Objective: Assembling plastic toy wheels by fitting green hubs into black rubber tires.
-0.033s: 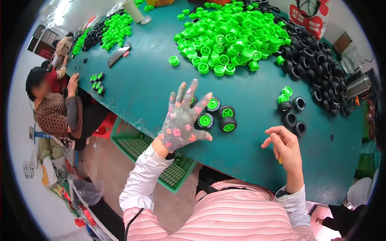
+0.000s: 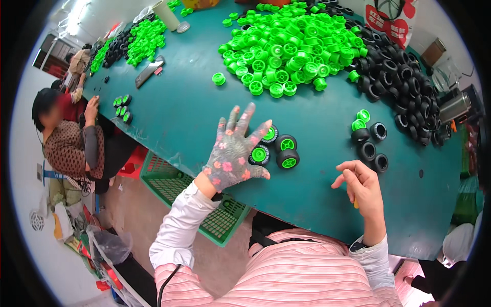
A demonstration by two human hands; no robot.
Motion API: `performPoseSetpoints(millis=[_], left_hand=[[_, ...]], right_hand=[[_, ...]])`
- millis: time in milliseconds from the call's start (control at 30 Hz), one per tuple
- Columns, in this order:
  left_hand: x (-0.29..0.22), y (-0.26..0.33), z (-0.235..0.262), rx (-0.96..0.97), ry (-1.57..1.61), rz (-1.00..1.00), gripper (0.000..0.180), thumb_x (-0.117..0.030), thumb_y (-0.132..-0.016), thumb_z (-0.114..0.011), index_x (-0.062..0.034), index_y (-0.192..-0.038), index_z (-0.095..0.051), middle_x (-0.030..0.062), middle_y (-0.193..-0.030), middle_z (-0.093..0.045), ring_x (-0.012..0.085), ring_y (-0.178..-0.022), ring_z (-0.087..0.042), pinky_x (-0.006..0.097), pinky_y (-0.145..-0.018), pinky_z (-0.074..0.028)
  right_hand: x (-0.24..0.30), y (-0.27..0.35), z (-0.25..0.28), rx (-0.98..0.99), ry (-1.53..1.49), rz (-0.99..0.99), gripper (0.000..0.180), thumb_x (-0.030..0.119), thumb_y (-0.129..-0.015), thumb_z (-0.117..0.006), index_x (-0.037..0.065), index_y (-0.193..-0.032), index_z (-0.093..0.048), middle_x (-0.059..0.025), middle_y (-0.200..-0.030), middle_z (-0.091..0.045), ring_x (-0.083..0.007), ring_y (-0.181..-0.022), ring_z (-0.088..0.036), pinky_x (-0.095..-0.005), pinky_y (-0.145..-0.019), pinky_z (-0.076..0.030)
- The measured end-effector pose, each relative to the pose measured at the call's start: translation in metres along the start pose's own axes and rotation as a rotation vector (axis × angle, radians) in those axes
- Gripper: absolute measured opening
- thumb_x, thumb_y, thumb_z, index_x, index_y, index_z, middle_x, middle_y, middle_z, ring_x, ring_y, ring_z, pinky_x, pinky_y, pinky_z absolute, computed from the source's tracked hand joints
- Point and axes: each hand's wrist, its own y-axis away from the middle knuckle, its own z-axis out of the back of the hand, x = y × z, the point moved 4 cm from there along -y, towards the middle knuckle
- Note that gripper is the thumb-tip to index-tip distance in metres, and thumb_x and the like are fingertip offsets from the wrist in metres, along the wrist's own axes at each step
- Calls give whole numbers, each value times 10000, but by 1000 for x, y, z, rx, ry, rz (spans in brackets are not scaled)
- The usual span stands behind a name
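My left hand (image 2: 231,156), in a grey glove with pink flowers, is spread wide just above the table, its fingers apart and nothing in them. Beside it, partly behind its fingers, stand several small toy wheels, green hubs fitted in black tyres (image 2: 287,158). Over the right side of the table is my bare right hand (image 2: 361,187), its fingers curled in. A small yellow piece (image 2: 356,203) shows under its palm; what it belongs to is hidden. Ahead of that hand lie loose black tyres (image 2: 367,151) and two green hubs (image 2: 363,115), with one more tyre against them.
A large heap of green hubs (image 2: 291,51) covers the far middle of the green table (image 2: 184,110), with a black tyre heap (image 2: 409,92) to its right. A phone (image 2: 148,71) lies far left. A green basket (image 2: 222,220) is below the near edge. A co-worker (image 2: 71,135) sits at left.
The whole view has shifted very slightly. My left hand sits a little differently over the wheels, hiding one that showed between its fingers. My right hand keeps its pose.
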Motion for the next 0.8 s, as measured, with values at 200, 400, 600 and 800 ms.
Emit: performPoseSetpoints(millis=[200,400,600,800], left_hand=[[3,-20,-14,41,48,-86,745,-361,-655,-852,-156,-1318,-584,140,-1297,-559,379,-1247,-505,516,-1041,-409],[42,14,-7,-156,69,118,652,-222,-621,-876,-99,-1211,-627,172,-1218,-547,398,-1166,-507,495,-984,-453],[59,66,-6,-380,60,321,556,-191,-646,-863,-79,-1137,-628,159,-1166,-568,374,-1105,-538,474,-956,-463],[105,207,-19,-776,289,972,536,-203,-790,-834,-23,-1227,-581,141,-1156,-603,269,-1072,-586,404,-925,-484]], right_hand=[[0,-8,-5,-7,75,7,224,180,-962,-644,14,-1112,-637,-43,-814,-715,-23,-534,-482,-185,-465,-378],[35,-53,-72,5,864,529,893,459,-696,-862,85,-1395,-451,-167,-1116,-559,-337,-783,-667,-428,-676,-554],[31,-80,-110,173,1002,490,869,442,-691,-868,78,-1354,-439,-192,-1111,-509,-385,-815,-679,-474,-694,-567],[34,-80,-117,189,1045,434,737,372,-683,-887,68,-1213,-475,-195,-1105,-499,-387,-806,-682,-468,-679,-573]])
